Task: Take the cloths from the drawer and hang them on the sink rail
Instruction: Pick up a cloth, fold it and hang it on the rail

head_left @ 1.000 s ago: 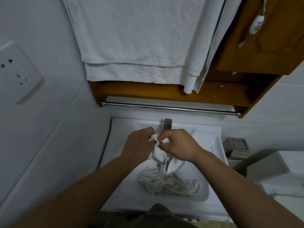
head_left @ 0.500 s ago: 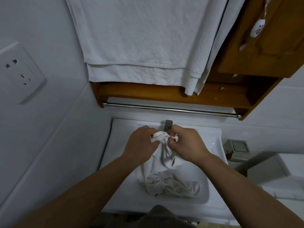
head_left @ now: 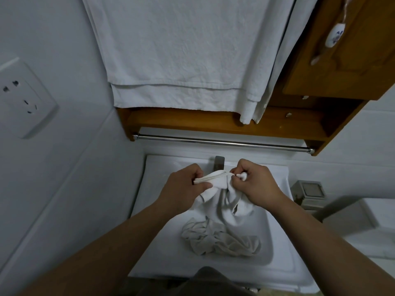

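I have both hands over the white sink point(head_left: 149, 178), each pinched on the top edge of one white cloth point(head_left: 226, 201). My left hand point(head_left: 183, 189) grips its folded corner between thumb and fingers; my right hand point(head_left: 256, 182) is closed on the other corner, just beside the faucet point(head_left: 219, 163). The cloth hangs bunched between them — its lower part reaches down toward a second crumpled cloth point(head_left: 220, 240) lying in the basin. The metal rail point(head_left: 222, 143) runs bare above my hands, under the wooden shelf point(head_left: 213, 120) — large white towels point(head_left: 181, 50) hang higher up.
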Demonstrator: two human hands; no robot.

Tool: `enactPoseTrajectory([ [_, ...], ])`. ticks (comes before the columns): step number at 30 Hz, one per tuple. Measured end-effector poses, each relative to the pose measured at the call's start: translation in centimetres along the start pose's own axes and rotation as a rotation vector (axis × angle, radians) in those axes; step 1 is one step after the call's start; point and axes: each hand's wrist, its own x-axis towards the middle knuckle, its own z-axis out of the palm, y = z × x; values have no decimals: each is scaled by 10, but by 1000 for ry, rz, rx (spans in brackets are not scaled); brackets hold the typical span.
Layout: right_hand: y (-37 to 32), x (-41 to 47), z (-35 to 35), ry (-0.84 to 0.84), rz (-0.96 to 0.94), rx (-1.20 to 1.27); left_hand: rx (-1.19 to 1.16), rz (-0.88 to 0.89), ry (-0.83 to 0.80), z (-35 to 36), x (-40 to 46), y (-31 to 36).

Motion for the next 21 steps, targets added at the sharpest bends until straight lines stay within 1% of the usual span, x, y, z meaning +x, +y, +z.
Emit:
enactPoseTrajectory([
  [6, 4, 1, 6, -15, 3, -116, -73, -22, 56, -1, 0, 3],
  [11, 6, 4, 8, 6, 34, -97, -117, -47, 118, -5, 3, 0],
  [12, 6, 5, 7, 6, 40, -82, -176, -70, 123, -5, 4, 0],
  [15, 6, 9, 1, 32, 90, -25, -450, -186, 176, -10, 7, 0],
  [17, 8, 13, -6, 110, 158, 22, -528, -214, 251, -16, 12, -4],
  [19, 13, 18, -14, 244, 263, 117, -586, -251, 303, -25, 19, -10],
  [21, 22, 22, -24, 400, 393, 247, -544, -291, 370, -34, 25, -19],
])
